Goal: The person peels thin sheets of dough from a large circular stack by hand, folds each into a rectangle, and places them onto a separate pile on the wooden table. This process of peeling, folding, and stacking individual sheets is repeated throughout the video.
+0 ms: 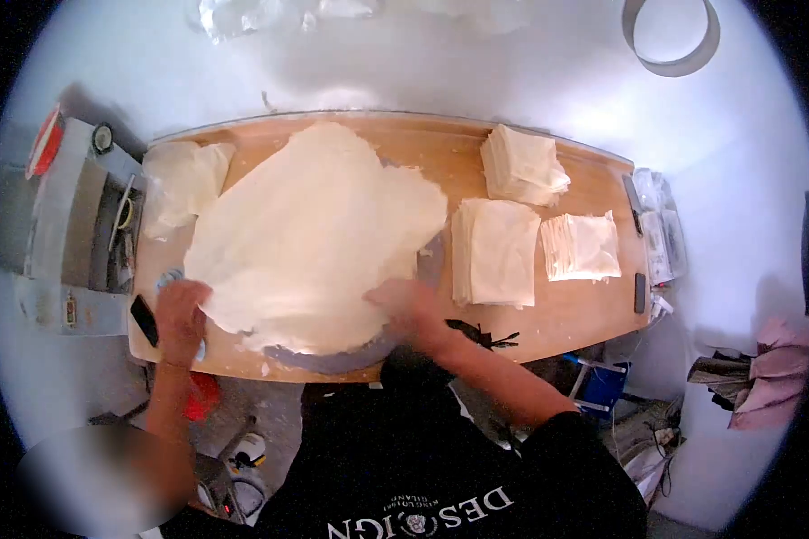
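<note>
A large cream-coloured sheet [306, 225] with ragged edges lies spread over the wooden table; its material is hard to make out. My left hand [185, 304] is closed at the sheet's near left corner, thumb and fingers pinching the edge. Over the near right part of the sheet, my right hand [404, 304] has its fingers bent together on the material. Beneath the sheet, a grey flat piece [333, 361] shows along the near and right edges. A small bluish object [169, 278] is partly hidden behind my left hand.
Stacks of folded or cut cream pieces, a tall one [521, 163], a wide one [499, 251] and a smaller one [582, 245], occupy the table's right side. A whitish plastic bag [182, 180] lies far left; a dark phone-like object [144, 321] sits near the left edge.
</note>
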A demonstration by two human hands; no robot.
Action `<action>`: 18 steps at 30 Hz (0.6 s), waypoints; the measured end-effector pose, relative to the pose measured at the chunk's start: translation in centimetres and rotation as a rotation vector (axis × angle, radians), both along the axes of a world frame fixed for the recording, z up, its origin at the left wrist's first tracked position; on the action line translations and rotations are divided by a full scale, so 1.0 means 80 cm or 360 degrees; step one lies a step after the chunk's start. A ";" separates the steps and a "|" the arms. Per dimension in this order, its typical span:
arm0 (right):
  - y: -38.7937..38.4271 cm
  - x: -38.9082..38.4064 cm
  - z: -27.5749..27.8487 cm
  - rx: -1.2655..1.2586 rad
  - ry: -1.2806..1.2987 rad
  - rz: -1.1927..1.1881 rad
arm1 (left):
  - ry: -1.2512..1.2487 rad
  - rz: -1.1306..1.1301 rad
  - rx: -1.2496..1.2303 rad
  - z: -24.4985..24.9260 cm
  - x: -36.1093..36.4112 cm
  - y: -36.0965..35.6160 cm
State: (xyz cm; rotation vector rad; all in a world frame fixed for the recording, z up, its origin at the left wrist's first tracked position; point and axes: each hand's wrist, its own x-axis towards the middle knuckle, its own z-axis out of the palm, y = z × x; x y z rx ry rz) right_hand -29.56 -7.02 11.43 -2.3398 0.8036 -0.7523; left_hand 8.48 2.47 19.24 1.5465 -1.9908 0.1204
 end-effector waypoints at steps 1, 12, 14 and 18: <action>0.009 0.010 -0.033 0.0048 0.0068 0.0039 | -0.0015 0.0063 0.0101 -0.053 0.012 0.016; 0.048 0.054 -0.133 0.0449 0.0806 0.0555 | -0.0062 0.0213 0.0420 -0.284 0.044 0.147; 0.034 0.051 -0.125 0.0476 0.0723 0.0621 | -0.0006 0.0198 0.0541 -0.252 0.040 0.143; -0.080 0.094 -0.149 0.0529 0.0577 0.0478 | 0.0658 0.0437 0.0886 -0.217 0.063 0.105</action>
